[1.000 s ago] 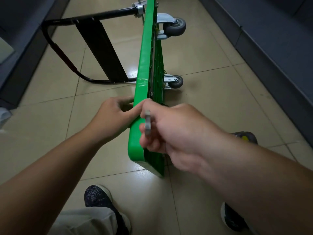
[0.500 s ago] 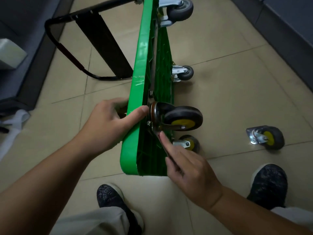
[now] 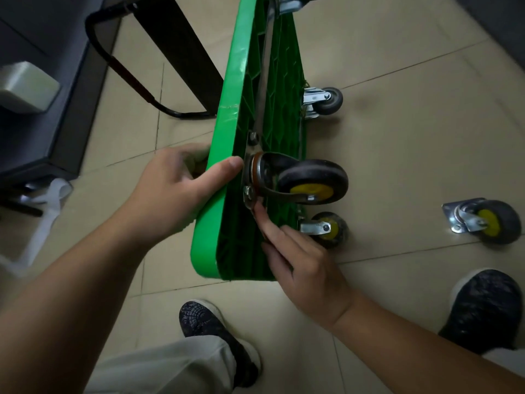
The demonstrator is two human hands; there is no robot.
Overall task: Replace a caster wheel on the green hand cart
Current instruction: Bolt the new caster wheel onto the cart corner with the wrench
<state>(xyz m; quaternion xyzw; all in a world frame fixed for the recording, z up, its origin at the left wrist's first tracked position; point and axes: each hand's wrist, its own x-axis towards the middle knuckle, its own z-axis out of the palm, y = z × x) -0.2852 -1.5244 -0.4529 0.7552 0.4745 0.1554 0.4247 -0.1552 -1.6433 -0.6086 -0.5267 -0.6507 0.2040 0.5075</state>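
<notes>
The green hand cart (image 3: 227, 109) stands on its side on the tiled floor, underside facing right. A black caster with a yellow hub (image 3: 312, 180) is mounted on the underside near the close end. My left hand (image 3: 176, 191) grips the deck's upper edge, thumb beside the caster plate. My right hand (image 3: 306, 268) holds a slim metal wrench (image 3: 250, 204) at the plate's lower bolt, index finger laid along it and the other fingers curled. A loose caster with a yellow hub (image 3: 488, 221) lies on the floor at the right.
Two more mounted casters show: one with a yellow hub low down (image 3: 329, 228) and a grey one farther off (image 3: 326, 100). The cart's folded black handle (image 3: 176, 38) lies to the left. My shoes (image 3: 216, 331) (image 3: 488, 308) flank the cart's near end. Dark furniture lines the left.
My right hand came down from in front of the deck's edge with the wrench and now sets it at the caster plate's lower bolt. My left hand keeps its grip; the view moved closer.
</notes>
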